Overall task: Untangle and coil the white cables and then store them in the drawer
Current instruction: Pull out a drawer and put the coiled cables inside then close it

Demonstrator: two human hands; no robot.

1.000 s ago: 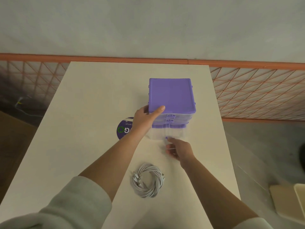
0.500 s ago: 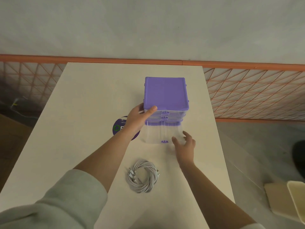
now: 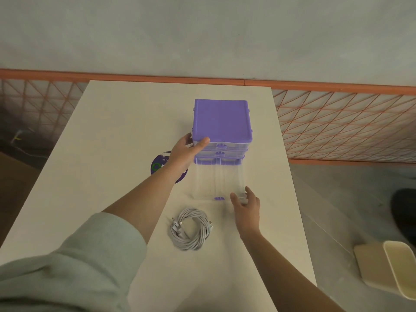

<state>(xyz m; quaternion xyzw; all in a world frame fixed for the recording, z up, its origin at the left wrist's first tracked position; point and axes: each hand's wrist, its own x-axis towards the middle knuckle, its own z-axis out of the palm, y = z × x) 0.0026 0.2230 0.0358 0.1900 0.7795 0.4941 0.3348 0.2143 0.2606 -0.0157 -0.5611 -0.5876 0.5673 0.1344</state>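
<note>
Two bare hands worked at a small purple drawer unit standing on a pale table. Left hand: palm pressed flat against the unit's near left corner, thumb lying along the front edge of the purple lid, remaining fingers wrapped around the left side; the hand steadied the unit and enclosed nothing. Right hand: fingers spread and loosely curved at the near right corner of the bottom drawer, thumb and fingertips touching or nearly touching its clear front wall; whether they actually pinched the wall could not be told. The bottom drawer, transparent with a small purple handle just left of the right thumb, stood pulled well out toward the person, and its interior appeared bare. Two upper drawers sat closed beneath the lid, just right of the left thumb. White cables: wound together into one round coil, lying on the table near the right wrist, to its left and just nearer the person than the open drawer front; neither hand touched the coil. A round dark purple sticker lay on the table, partly hidden under the left wrist. A pale grey sleeve covered the left upper forearm.
</note>
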